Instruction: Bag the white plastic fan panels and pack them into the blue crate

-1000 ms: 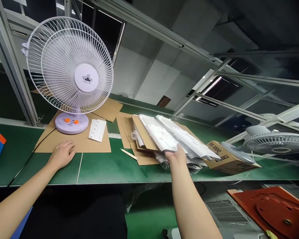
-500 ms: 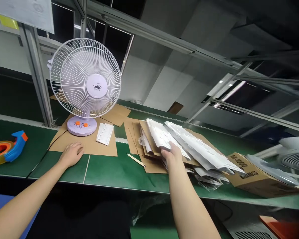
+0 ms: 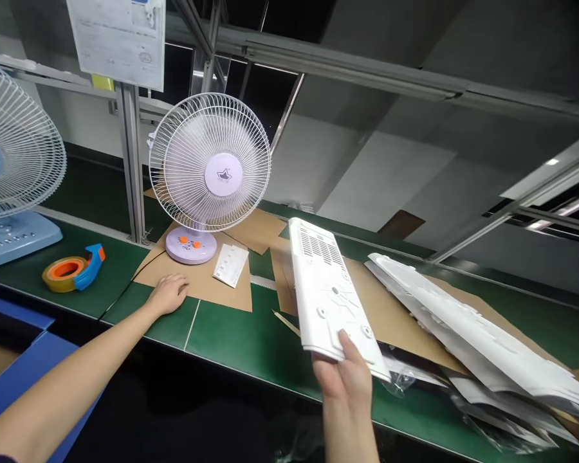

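My right hand (image 3: 346,379) grips the near end of a white plastic panel (image 3: 325,289), thumb on top. The panel is raised and tilted over the bench, showing rows of vent slots at its far end and round bosses nearer me. My left hand (image 3: 170,294) lies flat at the front edge of a cardboard sheet (image 3: 207,289), holding nothing. Just beyond it stands a lilac desk fan (image 3: 192,246) with orange knobs, and a white printed leaflet (image 3: 231,265) lies beside its base. More white panels (image 3: 468,321) are stacked to the right of my right hand.
At the left are a blue fan (image 3: 17,238) and a tape dispenser (image 3: 87,270) with its roll. A thin pale blade-like tool (image 3: 285,323) lies partly behind the raised panel. A metal post (image 3: 132,161) carries a printed sheet (image 3: 118,42). A black cord (image 3: 130,283) crosses the green bench.
My right hand has lifted the white panel off the stack and brought it up and leftward, tilting it. My left hand stays on the cardboard. The view has turned left, bringing in the blue fan.
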A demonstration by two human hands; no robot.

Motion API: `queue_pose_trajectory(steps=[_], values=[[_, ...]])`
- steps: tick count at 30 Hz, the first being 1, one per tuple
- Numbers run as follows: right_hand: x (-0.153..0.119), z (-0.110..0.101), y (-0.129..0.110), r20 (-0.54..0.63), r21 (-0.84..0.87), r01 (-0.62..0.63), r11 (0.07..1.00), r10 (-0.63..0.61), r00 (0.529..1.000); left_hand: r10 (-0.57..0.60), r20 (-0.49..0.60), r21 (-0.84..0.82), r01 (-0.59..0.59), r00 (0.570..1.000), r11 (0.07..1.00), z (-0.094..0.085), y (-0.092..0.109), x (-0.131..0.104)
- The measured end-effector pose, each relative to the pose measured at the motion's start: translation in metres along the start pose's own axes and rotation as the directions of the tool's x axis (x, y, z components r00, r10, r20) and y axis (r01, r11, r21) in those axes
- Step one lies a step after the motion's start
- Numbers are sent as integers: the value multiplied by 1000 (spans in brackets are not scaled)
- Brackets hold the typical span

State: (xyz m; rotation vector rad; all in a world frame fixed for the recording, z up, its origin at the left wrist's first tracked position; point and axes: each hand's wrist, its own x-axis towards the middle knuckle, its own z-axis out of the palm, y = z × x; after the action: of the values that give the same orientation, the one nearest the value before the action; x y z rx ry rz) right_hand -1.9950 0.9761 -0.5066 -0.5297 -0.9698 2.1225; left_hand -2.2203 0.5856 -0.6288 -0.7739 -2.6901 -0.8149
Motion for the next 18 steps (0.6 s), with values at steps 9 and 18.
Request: queue_pose_trajectory(steps=[9, 18], values=[[-90, -60, 54, 113, 18, -246, 969, 243, 963, 25, 16, 66, -26, 1000, 997, -8, 6, 1], [-118, -135, 113, 193, -113, -452, 885, 466, 864, 158, 42, -301, -139, 986, 944, -1, 73, -2]])
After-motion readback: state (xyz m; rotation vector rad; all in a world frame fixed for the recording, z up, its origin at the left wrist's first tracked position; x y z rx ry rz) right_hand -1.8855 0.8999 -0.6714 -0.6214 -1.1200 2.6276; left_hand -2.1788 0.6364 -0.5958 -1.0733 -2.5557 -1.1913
